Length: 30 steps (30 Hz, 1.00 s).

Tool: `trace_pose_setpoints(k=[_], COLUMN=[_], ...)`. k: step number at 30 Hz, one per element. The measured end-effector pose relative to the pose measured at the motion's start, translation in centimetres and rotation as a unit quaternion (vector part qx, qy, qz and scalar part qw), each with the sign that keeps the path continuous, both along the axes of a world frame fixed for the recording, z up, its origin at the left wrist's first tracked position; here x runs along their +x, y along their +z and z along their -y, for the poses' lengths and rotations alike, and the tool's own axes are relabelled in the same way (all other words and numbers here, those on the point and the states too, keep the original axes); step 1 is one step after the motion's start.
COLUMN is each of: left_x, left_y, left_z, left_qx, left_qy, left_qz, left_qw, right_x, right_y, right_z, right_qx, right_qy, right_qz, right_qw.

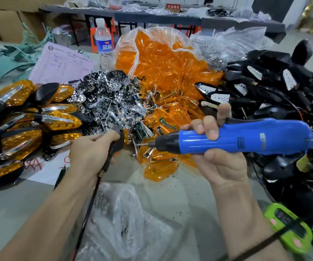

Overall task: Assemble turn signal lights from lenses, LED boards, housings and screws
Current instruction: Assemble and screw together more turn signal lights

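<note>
Crumpled clear bag (125, 223) sits closest, between my forearms on the bench (180, 187).

Risks as I judge them:
- Bit (144, 144) stops just short of the turn signal (119, 142), not touching. If it goes in off-axis it skates off the screw hole and scars the amber lens.
- Can't tell if a screw sits on the tip. If it drops, it's lost in the loose lenses (159, 170) right under the fingers.
- The signal is held by the stem alone, so driver torque could twist it in the grip.
- Over-driving could crack the lens.

Pose: left hand (89, 149) is knuckles up, wrapped tight round the signal's black stem. An amber edge shows past the thumb and the cable (93, 194) trails under the wrist. Right hand (221, 157) is palm up and clamps the blue electric screwdriver (246, 136). Its fingers (211, 127) curl over the barrel, one raised behind it. The driver lies roughly level, aimed at the left fingers.
</note>
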<state>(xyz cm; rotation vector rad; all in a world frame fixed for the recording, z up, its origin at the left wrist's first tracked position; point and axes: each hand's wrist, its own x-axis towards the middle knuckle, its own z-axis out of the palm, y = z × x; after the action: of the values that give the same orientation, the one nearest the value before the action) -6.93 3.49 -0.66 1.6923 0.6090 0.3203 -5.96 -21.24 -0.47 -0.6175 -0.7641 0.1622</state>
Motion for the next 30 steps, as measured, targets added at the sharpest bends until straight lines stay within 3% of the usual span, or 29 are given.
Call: trace_pose_setpoints(k=[2,4,8,10,12,14,15,17,19,22,25,27,30], left_x=[0.4,0.1,0.0,0.6,0.6,1.0,1.1,1.3,0.0,-0.7,-0.8,0.0,1.8], left_y=[0.4,0.3,0.4,1.1,2.0,3.3,4.2,5.4,6.1,7.3,8.9,9.5,7.5], left_z=[-0.6,-0.3,0.3,-0.3,-1.3,-2.2,-2.6,-3.8,-5.5,-7.8,-10.9,-12.1,-12.5], left_qx=[-0.023,-0.051,-0.132,-0.248,-0.370,-0.395,-0.357,-0.157,-0.017,0.099,0.314,0.455,0.562], left_qy=[0.001,-0.032,-0.059,-0.089,-0.161,-0.199,-0.187,-0.184,-0.192,-0.174,-0.124,-0.081,-0.097], left_qz=[0.038,0.074,0.099,0.050,-0.039,-0.097,-0.110,-0.096,-0.044,0.064,0.132,0.113,0.086], left_qw=[0.999,0.995,0.985,0.963,0.914,0.892,0.908,0.966,0.980,0.978,0.932,0.880,0.817], right_x=[0.6,0.5,0.4,0.3,0.2,0.1,0.1,-0.2,-0.3,-0.5,-0.6,-0.8,-1.2], right_y=[0.4,0.9,1.6,2.0,2.3,2.0,1.8,1.4,1.1,0.8,0.8,1.0,1.1], right_z=[0.6,0.5,-1.7,-2.4,-2.5,-1.9,-1.5,-0.9,-0.9,-1.6,-2.3,-2.8,-3.7], right_qx=[0.019,-0.021,-0.120,-0.151,-0.222,-0.344,-0.414,-0.556,-0.642,-0.681,-0.703,-0.721,-0.759], right_qy=[0.015,-0.052,-0.198,-0.238,-0.279,-0.356,-0.397,-0.445,-0.464,-0.436,-0.424,-0.443,-0.453], right_qz=[-0.057,-0.145,-0.357,-0.389,-0.379,-0.326,-0.291,-0.235,-0.202,-0.179,-0.162,-0.155,-0.136], right_qw=[0.998,0.988,0.905,0.877,0.854,0.805,0.766,0.662,0.577,0.561,0.548,0.510,0.448])
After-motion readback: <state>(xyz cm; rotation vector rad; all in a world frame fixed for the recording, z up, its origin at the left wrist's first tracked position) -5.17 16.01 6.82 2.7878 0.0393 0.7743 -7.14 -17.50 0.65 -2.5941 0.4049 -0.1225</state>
